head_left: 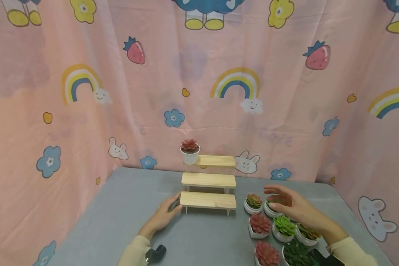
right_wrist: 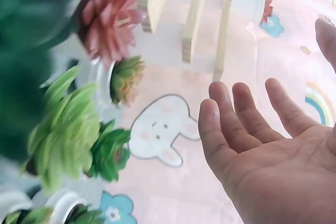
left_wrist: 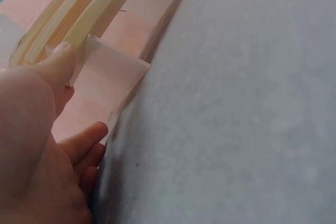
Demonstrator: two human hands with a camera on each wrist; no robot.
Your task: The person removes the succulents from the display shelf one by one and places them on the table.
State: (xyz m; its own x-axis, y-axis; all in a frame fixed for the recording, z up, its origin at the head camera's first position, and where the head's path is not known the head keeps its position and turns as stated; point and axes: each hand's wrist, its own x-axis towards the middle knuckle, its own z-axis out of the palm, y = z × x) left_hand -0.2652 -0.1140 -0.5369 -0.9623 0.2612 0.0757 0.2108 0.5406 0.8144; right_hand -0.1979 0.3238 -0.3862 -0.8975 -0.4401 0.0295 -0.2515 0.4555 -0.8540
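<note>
A three-tier wooden stand point(head_left: 208, 200) with pale boards stands on the grey table. My left hand point(head_left: 163, 213) holds the left end of its lowest board. In the left wrist view, the thumb point(left_wrist: 63, 61) lies against the board's end, above a translucent leg point(left_wrist: 107, 74). A red succulent in a white pot point(head_left: 190, 152) sits on the top tier's left end. My right hand point(head_left: 294, 204) hovers over the potted succulents at the right, its fingers spread and holding nothing. Partly hidden beneath it is a green succulent point(right_wrist: 110, 150).
Several white-potted succulents stand right of the stand, among them an orange-green one point(head_left: 253, 202), a red one point(head_left: 260, 224), a bright green one point(head_left: 284, 226) and a dark green one point(head_left: 296, 252). A pink patterned curtain point(head_left: 199, 129) hangs behind the table point(head_left: 126, 221).
</note>
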